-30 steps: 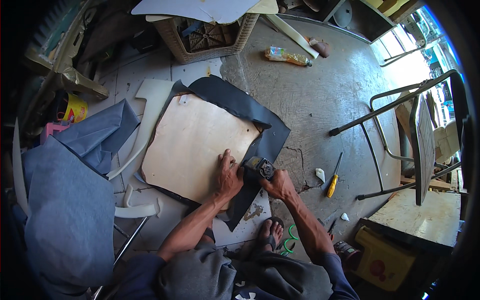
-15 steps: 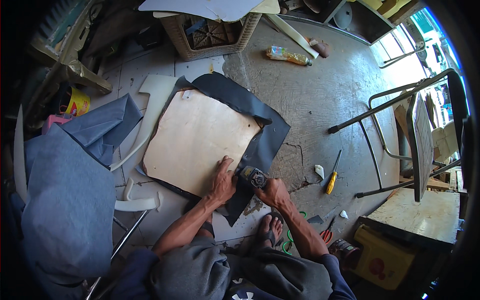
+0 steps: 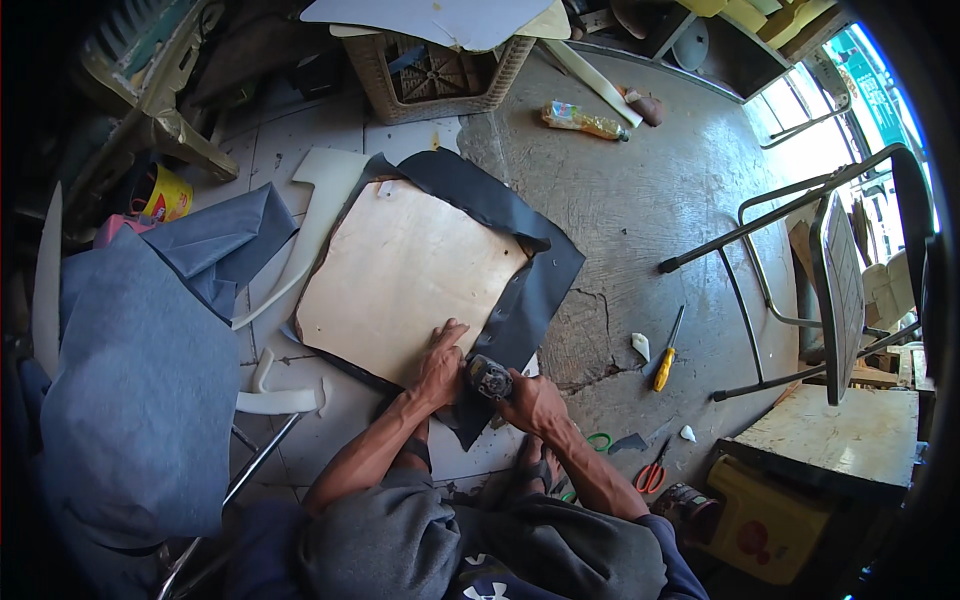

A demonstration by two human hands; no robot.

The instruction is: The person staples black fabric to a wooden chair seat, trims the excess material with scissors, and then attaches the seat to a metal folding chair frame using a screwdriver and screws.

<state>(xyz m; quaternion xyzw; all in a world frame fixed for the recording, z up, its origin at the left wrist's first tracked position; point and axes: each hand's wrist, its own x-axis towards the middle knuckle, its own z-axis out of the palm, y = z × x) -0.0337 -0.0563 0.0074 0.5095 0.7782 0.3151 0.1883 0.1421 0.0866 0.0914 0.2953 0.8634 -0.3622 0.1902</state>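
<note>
A pale wooden board [image 3: 403, 271] lies on black sheet material [image 3: 540, 290], whose edge is folded up against the board's right side. My left hand [image 3: 440, 369] rests at the board's lower right edge, fingers extended over the board and folded material. My right hand [image 3: 528, 404] grips a black and silver handheld power tool, apparently a staple gun [image 3: 488, 375], held over that folded edge just right of my left hand. The underside of the tool is hidden.
Grey-blue fabric [image 3: 140, 380] and white foam offcuts [image 3: 311, 210] lie left. A screwdriver [image 3: 668, 355], scissors [image 3: 652, 470] and a tipped metal-framed chair [image 3: 842, 290] are right, beside a low wooden stand [image 3: 830, 430]. A plastic basket [image 3: 440, 75] and bottle [image 3: 585, 121] lie beyond.
Both hands and the power tool have moved down along the board's right edge, toward my body, with the tool also shifting left. The view has shifted slightly.
</note>
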